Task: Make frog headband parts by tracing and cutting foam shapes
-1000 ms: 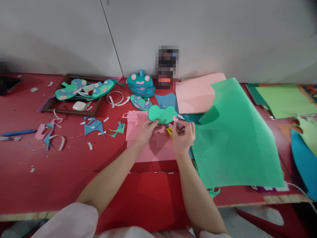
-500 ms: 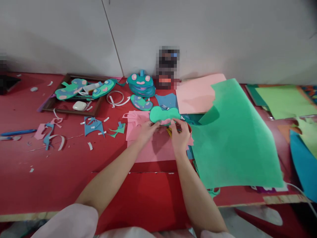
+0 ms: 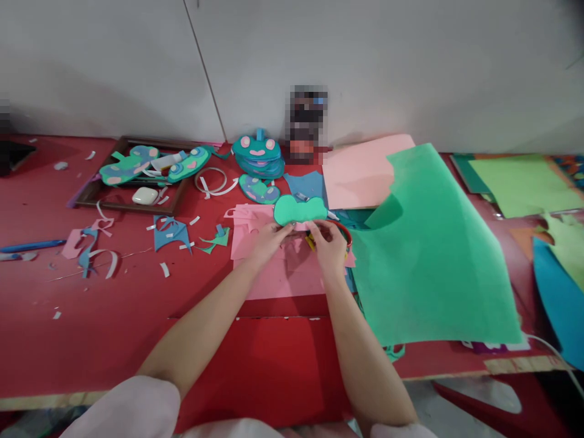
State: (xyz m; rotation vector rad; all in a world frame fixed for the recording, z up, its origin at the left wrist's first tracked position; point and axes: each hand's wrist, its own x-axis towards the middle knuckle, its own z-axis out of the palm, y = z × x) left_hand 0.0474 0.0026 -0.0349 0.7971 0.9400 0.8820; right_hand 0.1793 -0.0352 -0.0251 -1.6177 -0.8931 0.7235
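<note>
A bright green felt cutout [image 3: 298,209], rounded at both ends and narrower in the middle, is held up over pink felt sheets [image 3: 278,283]. At its lower left edge, the closed fingers of my left hand [image 3: 272,239] grip it. My right hand [image 3: 330,243] has its fingers pinched at the right end of a small pink felt piece [image 3: 302,225], which lies along the cutout's lower edge. Whether the two pieces touch is not plain. Red-handled scissors [image 3: 347,234] lie partly hidden behind my right hand. A white-tipped pen [image 3: 332,215] shows beside the cutout.
Finished-looking green face shapes [image 3: 258,155] are stacked at the back, beside a brown tray [image 3: 176,204]. A large green felt sheet [image 3: 438,261] covers the right side, near a pale pink sheet [image 3: 365,173]. Scraps [image 3: 171,232] and a blue pen [image 3: 34,246] lie left. A phone-like object [image 3: 308,125] leans on the wall.
The right fingers have shifted slightly down and left along the pink piece, and less of that piece shows now. The green cutout stays nearly in place.
</note>
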